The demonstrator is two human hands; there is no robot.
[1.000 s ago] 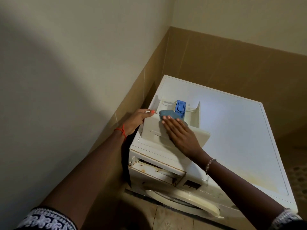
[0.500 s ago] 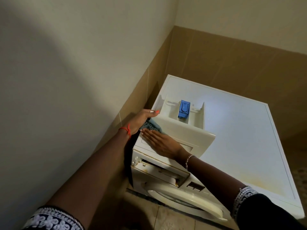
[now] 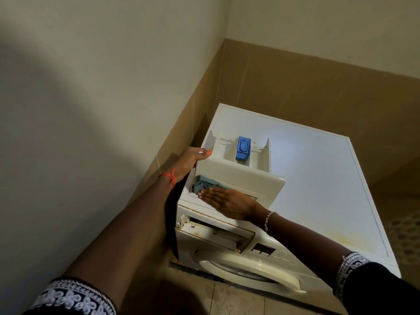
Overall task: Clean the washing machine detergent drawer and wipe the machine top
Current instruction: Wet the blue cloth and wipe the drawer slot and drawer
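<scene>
- Two bare hands reach down to a white washing machine (image 3: 188, 246) standing in a room corner, seen from above.
- The detergent drawer (image 3: 238, 173) is out of the machine. It lies on the machine top (image 3: 318, 189) near the front left corner, with its front panel toward the viewer.
- A blue insert (image 3: 242, 148) sits in the drawer's middle compartment.
- The left hand (image 3: 188, 163) holds the drawer's left side. Its grip is closed over the edge, with the thumb on top and the fingers hidden behind the drawer.
- The right hand (image 3: 229, 202) lies flat with its fingers straight and together, its grip open and clasping nothing.
- The right fingertips press on a crumpled blue-grey cloth (image 3: 202, 184).
- The cloth sits just under the left end of the drawer's front panel and touches it.
- An empty drawer slot (image 3: 216, 233) shows in the machine's front, with brownish marks along its rim.
- A round door (image 3: 250, 269) lies below the slot.
- A yellowish stain (image 3: 341, 239) marks the machine top toward its front right.
- A red thread (image 3: 169, 176) circles the left wrist, and a silver bracelet (image 3: 269, 220) circles the right.
</scene>
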